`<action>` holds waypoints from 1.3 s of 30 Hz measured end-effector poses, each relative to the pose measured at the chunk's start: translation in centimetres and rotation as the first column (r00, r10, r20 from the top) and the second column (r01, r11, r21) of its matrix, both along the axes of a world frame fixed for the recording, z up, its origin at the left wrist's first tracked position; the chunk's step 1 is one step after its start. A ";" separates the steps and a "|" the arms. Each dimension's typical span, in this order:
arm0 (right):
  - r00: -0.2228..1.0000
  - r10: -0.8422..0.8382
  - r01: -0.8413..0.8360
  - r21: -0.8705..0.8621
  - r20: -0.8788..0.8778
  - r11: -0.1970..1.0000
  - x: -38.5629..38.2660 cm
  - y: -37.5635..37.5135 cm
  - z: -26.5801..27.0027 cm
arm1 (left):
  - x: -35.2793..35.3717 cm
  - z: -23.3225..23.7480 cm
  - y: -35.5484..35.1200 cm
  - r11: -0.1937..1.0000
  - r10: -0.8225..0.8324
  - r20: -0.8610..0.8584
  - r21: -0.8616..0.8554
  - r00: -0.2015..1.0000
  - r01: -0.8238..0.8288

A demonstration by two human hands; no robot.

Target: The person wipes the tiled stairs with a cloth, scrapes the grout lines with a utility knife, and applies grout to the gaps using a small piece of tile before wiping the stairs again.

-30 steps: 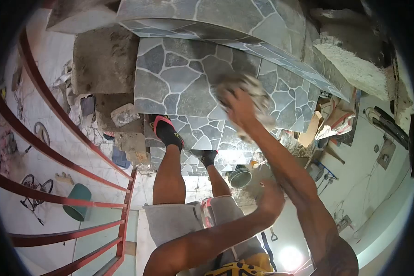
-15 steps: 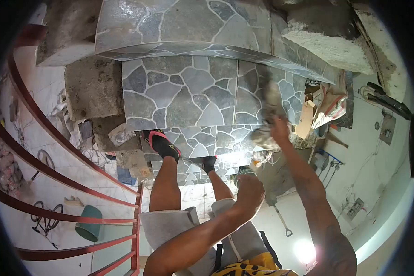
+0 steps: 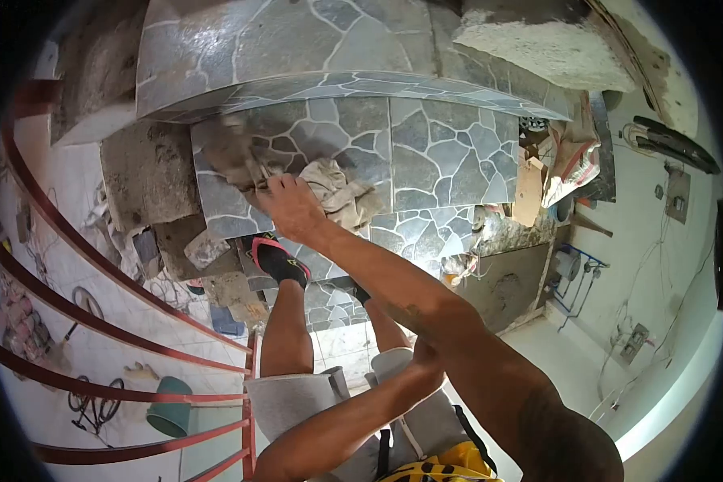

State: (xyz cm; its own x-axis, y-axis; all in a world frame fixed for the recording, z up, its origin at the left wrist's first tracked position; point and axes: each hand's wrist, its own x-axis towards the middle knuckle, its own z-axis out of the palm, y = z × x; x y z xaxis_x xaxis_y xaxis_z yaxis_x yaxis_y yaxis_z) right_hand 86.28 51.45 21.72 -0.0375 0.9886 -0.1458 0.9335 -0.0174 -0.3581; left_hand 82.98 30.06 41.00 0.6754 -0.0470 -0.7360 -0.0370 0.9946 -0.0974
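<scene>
On the grey stone-patterned tile step [image 3: 450, 161], my right hand [image 3: 293, 207] presses down on a crumpled, dirty beige rag [image 3: 339, 191]. Its fingers are bent into the cloth, and the part of the rag beyond them is smeared by motion. The rag lies spread to both sides of the hand near the left end of the step. My right arm crosses over my left wrist [image 3: 427, 371], hiding my left hand and whatever it may hold.
Red metal railing bars [image 3: 128, 301] curve along the left side. Rough concrete blocks [image 3: 149, 173] border the step there. At the right end stand a cardboard piece [image 3: 528, 191] and a sack [image 3: 572, 165]. A green bucket [image 3: 169, 406] is on the floor below.
My right hand has swept the rag from the right end of the step to its left part. My left fist, visible before, is now covered by my right arm.
</scene>
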 end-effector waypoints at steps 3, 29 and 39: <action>0.994 -0.041 0.051 0.101 -0.100 0.994 4.1 -3.0 -1.9 | -0.1 -6.1 -6.7 0.453 0.699 -0.075 -0.723 0.711 -0.522; 0.883 -0.275 0.358 -0.165 0.380 0.919 13.1 -16.6 -0.3 | 2.1 -1.4 1.1 -0.654 -0.587 -0.670 0.723 0.454 0.221; 0.943 -0.228 0.278 -0.199 0.243 0.940 11.3 -20.1 -0.3 | 2.3 0.3 3.0 -0.707 -0.639 -0.714 0.692 0.286 0.147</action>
State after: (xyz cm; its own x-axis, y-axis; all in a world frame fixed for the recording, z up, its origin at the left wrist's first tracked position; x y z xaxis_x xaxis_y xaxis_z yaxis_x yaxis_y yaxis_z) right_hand 97.63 31.37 21.45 0.2665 0.9003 -0.3441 0.9408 -0.3205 -0.1100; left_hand 85.29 33.01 41.27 0.8833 -0.1755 -0.4348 0.2276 -0.6503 0.7248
